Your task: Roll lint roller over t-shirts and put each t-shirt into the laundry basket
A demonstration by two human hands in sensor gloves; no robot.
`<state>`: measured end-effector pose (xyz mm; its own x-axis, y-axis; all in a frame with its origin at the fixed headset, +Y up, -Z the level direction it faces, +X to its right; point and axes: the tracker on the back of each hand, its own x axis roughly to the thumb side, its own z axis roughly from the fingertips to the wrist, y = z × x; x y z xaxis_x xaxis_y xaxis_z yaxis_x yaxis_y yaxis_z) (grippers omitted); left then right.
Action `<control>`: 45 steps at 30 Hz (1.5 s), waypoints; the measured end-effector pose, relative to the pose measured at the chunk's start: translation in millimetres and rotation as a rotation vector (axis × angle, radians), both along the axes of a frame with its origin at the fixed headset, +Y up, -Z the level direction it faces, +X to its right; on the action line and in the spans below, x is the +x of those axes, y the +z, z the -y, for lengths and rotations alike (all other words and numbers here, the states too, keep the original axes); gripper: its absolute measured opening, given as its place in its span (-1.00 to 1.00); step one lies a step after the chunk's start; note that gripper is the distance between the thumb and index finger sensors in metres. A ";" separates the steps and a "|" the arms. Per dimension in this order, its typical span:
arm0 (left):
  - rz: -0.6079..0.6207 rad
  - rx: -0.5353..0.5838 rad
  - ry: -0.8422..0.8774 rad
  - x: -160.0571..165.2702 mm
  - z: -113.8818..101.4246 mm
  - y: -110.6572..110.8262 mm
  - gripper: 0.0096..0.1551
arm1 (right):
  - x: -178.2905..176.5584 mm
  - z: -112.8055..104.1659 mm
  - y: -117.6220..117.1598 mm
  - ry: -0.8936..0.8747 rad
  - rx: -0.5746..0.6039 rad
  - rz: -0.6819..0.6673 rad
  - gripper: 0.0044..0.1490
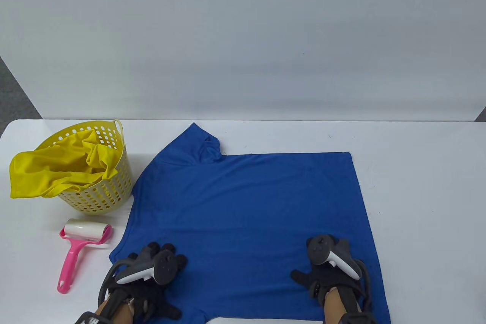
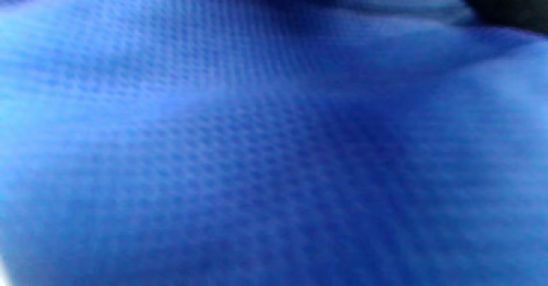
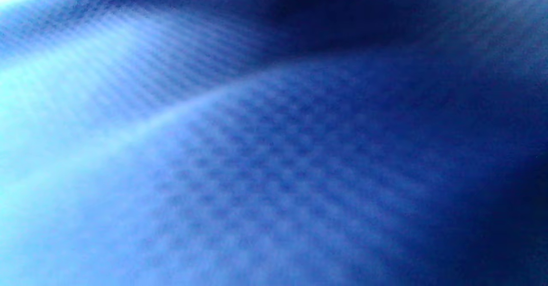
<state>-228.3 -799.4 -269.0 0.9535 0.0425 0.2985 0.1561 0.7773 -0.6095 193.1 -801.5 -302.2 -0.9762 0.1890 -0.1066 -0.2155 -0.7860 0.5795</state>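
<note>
A blue t-shirt (image 1: 243, 206) lies spread flat on the white table (image 1: 417, 187), one sleeve pointing toward the back left. My left hand (image 1: 163, 263) rests flat on its near left part, fingers spread on the cloth. My right hand (image 1: 326, 263) lies flat on the near right part, thumb out to the left. Neither hand holds anything. Blurred blue cloth (image 2: 274, 149) fills the left wrist view, and the same cloth (image 3: 274, 170) fills the right wrist view. A pink-handled lint roller (image 1: 81, 248) lies on the table left of the shirt. The yellow laundry basket (image 1: 102, 191) stands at the back left.
A yellow t-shirt (image 1: 57, 172) sits in the basket and hangs over its left rim. The shirt's left edge lies close to the basket and the roller. Bare table extends right of the shirt and behind it, up to a grey backdrop.
</note>
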 end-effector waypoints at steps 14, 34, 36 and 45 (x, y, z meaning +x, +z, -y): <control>-0.425 0.427 -0.070 -66.1 -70.1 4.3 0.27 | 4.0 -1.9 0.7 -0.073 0.047 0.038 0.16; -0.931 0.258 -0.264 -156.6 -36.0 -6.1 0.00 | 3.2 -3.7 1.5 -0.056 0.028 0.032 0.14; -0.907 0.307 -0.238 -153.1 -43.4 -4.9 -0.04 | 3.4 -3.7 1.4 -0.059 0.029 0.035 0.14; -0.639 0.437 0.140 -111.3 -90.3 13.7 -0.18 | 3.5 -3.9 1.7 -0.055 0.029 0.040 0.12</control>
